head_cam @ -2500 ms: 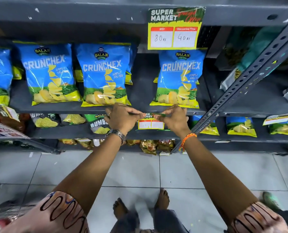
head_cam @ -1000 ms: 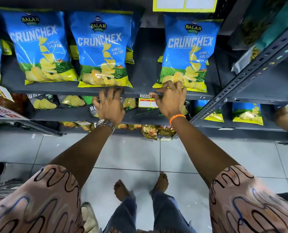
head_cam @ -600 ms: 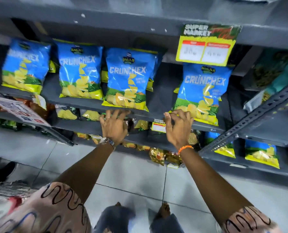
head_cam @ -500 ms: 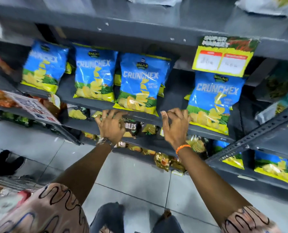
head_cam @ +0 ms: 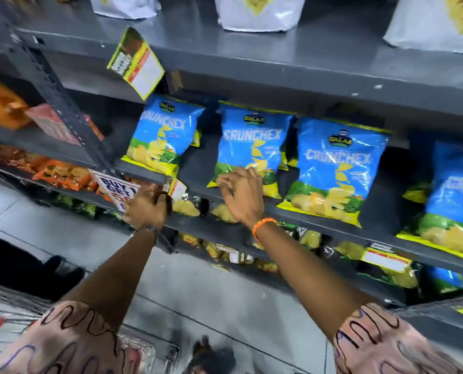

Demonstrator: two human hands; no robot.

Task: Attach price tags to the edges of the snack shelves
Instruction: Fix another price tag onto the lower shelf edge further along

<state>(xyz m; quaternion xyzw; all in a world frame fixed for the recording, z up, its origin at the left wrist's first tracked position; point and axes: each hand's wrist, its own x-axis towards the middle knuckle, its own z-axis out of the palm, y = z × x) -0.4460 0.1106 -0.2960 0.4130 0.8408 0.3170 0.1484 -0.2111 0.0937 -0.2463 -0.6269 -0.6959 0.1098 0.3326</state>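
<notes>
— Both hands are up at the snack shelf. My left hand (head_cam: pixel 146 209) sits at the front edge of the shelf (head_cam: pixel 292 211), near its left end, fingers curled around something dark; I cannot tell what, the frame is blurred there. My right hand (head_cam: pixel 241 195) rests loosely bent on the same edge, fingertips touching the bottom of the middle Crunchex bag (head_cam: pixel 253 147). It grasps nothing that I can see.

— Where are the price tags?

— A small tag (head_cam: pixel 177 188) hangs on the shelf's front edge just beside my left hand. A larger yellow tag (head_cam: pixel 135 62) hangs tilted from the edge of the shelf above, near the upright post (head_cam: pixel 63 103). Another one (head_cam: pixel 385 259) sits on the lower shelf's edge, towards the right.

— Anything crowding you?

— A "BUY 1 GET 1" sign (head_cam: pixel 114 188) juts out by the post, partly hidden behind my left hand. Blue Crunchex bags line the shelf, their bottoms reaching its front edge. Orange packs (head_cam: pixel 60 172) fill the bay left of the post, and white bags (head_cam: pixel 257 12) stand on the top shelf.
</notes>
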